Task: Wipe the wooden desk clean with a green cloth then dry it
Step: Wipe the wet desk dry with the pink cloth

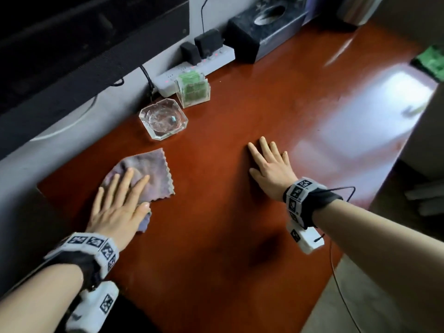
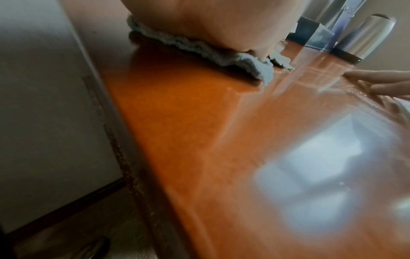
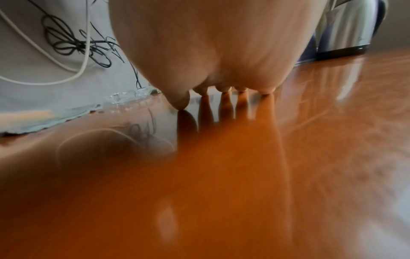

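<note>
A grey-purple cloth (image 1: 153,169) lies spread on the glossy red-brown wooden desk (image 1: 228,224) near its left end. My left hand (image 1: 120,200) presses flat on it, fingers straight; the left wrist view shows the palm (image 2: 210,21) on the cloth's bunched edge (image 2: 199,50). My right hand (image 1: 269,162) rests flat on the bare desk, fingers spread, holding nothing; in the right wrist view its fingertips (image 3: 224,89) touch the desk (image 3: 221,175). Something green and cloth-like (image 1: 430,63) lies at the far right edge, blurred.
A glass ashtray (image 1: 163,118) and a clear box of green sticks (image 1: 193,88) stand just beyond the cloth. A power strip with plugs (image 1: 197,66), a dark tissue box (image 1: 262,30) and a monitor (image 1: 72,44) line the back wall. A metal cylinder (image 2: 368,35) stands far back.
</note>
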